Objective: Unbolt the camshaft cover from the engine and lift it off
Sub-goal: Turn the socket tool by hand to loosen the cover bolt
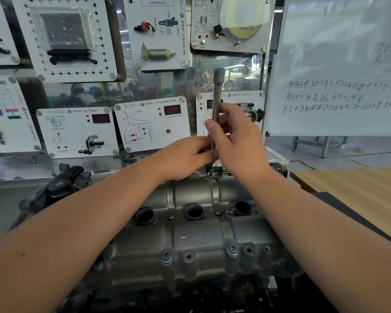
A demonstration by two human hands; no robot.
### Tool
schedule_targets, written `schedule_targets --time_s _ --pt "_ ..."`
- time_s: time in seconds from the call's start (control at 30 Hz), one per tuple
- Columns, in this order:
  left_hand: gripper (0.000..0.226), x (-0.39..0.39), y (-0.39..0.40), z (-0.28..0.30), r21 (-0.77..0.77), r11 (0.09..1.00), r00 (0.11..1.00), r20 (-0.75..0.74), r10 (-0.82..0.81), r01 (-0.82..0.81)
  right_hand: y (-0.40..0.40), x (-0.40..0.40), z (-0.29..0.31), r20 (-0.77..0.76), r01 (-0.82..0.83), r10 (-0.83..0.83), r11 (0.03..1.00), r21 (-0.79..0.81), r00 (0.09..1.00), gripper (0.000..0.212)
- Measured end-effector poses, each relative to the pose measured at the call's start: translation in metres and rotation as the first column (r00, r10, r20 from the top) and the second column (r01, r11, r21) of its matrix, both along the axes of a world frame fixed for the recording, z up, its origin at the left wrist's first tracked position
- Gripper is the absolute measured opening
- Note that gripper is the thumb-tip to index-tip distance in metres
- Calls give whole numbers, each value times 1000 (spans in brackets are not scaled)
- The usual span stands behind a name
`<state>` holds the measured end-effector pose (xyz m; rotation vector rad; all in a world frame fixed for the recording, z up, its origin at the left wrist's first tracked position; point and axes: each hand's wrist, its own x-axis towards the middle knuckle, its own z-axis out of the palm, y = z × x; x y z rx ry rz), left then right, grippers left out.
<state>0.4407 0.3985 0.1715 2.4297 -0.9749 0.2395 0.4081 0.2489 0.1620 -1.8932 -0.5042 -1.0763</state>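
The grey metal camshaft cover [196,236] lies across the lower middle, with three round plug wells along its centre and bolts [166,258] along its near edge. A long steel socket extension [217,91] stands upright over a bolt [210,171] at the cover's far edge. My right hand [237,141] grips the bar at mid-height, thumb across it. My left hand [185,155] pinches the bar's lower part just above the bolt. The tool's lower tip is hidden behind my fingers.
A panel of white training boards [151,124] with sensors and red displays stands right behind the engine. A whiteboard [339,71] with handwriting stands at the right. A wooden table top [357,193] lies to the right of the engine. A black sensor housing [61,184] sticks up at the engine's left end.
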Motion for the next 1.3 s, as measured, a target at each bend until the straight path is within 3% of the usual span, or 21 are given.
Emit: schedule_targets --time_s 0.13,0.3,0.6,0.77,0.97,1.17,1.23,1.3 --pt "43 -2 1 -2 -11 1000 999 -36 20 -20 0 0 0 0 -14 14 999 -38 1000 22" --pt "38 -1 1 0 10 1000 1000 -17 19 -19 0 -1 1 -27 -32 32 999 29 999 40" --pt "38 0 3 -2 -6 1000 1000 -23 7 -7 0 0 0 -48 -34 35 999 22 998 25" --pt "34 0 1 0 -4 1000 1000 -13 3 -3 0 0 0 -76 -50 54 997 56 996 38" --pt "37 -2 1 -1 -31 1000 999 -38 0 -1 0 -2 0 -25 -17 17 999 -27 1000 15" --pt "33 0 1 -1 -9 999 999 -23 37 -37 0 -2 0 -37 -37 35 998 -42 999 13" --pt "30 0 -1 0 -3 999 999 -7 34 -34 0 -1 -1 -65 -39 38 999 -1 997 32" --pt "30 0 -2 1 -11 1000 1000 2 25 -25 -1 0 0 -67 -8 9 1000 18 998 34"
